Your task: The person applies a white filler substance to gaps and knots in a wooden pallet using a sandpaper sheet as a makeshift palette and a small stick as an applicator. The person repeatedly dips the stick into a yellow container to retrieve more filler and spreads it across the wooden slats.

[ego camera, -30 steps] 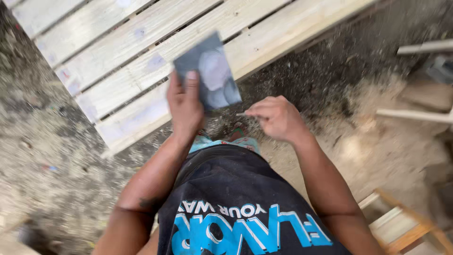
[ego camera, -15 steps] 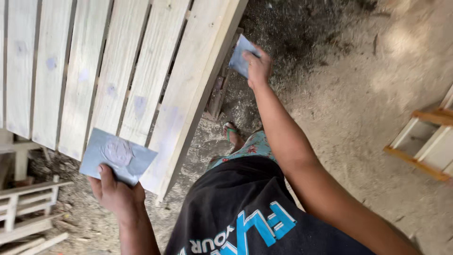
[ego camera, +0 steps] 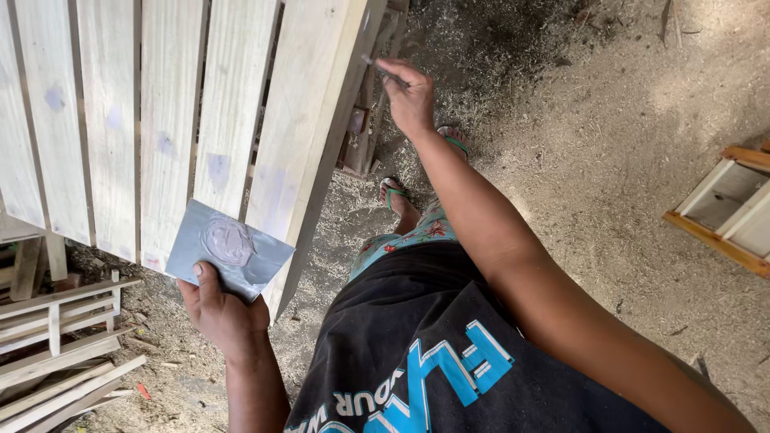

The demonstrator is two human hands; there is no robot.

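Closest in, the left hand (ego camera: 220, 313) grips a flat grey square board (ego camera: 228, 250) by its lower edge, thumb pressed on top, holding it nearly level just below the near end of the slats. A smeared blob of pale grey putty (ego camera: 228, 240) sits in the middle of that board.

Beyond it stretches the slatted wooden panel (ego camera: 168, 120), pale planks running away from the person with narrow gaps between them; several planks carry faint bluish-grey patches. The panel's right edge board (ego camera: 321, 136) stands thicker than the rest.

Farther out, the right arm reaches along that edge, and the right hand (ego camera: 411, 98) is closed around a thin flat scraper blade (ego camera: 383, 72), pinched between the fingers, its tip close to the side of the edge board near the far end. Whether the blade touches the wood I cannot tell.

Beneath the arm, two feet in green-strapped sandals (ego camera: 395, 195) stand on a sawdust-covered floor (ego camera: 609, 160). A small wooden frame (ego camera: 726, 208) lies off to the right, and stacked slat frames (ego camera: 56, 345) sit at the lower left.
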